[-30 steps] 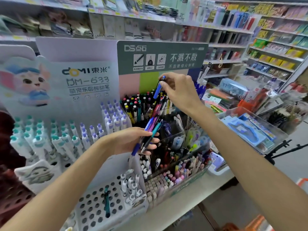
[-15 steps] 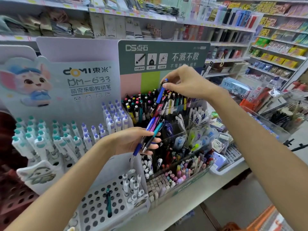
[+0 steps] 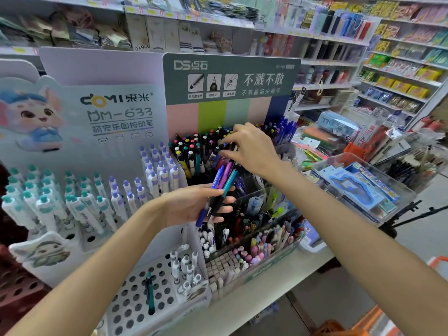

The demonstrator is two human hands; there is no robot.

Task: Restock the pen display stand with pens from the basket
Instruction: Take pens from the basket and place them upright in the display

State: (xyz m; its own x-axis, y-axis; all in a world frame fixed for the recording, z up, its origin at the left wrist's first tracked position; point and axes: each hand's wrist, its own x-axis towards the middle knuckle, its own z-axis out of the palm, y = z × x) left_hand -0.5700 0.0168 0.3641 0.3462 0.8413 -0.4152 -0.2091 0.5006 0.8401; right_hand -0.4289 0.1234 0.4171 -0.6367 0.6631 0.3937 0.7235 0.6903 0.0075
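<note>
Unclear items, placed against the pen display stand (image 3: 232, 146): my right hand (image 3: 252, 149) hides the pens behind it; orange basket (image 3: 339, 329) below-right, cropped by frame bottom; shelf goods (image 3: 169, 32) above, blurred, labels unreadable.

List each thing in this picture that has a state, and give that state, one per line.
Left hand: holds a bundle of pens.
Pens: fanned, blue, purple, teal.
Right hand: fingers at a pen top in the stand.
Stand: nearly full.
White tray: mostly bare holes, one teal pen.
</note>
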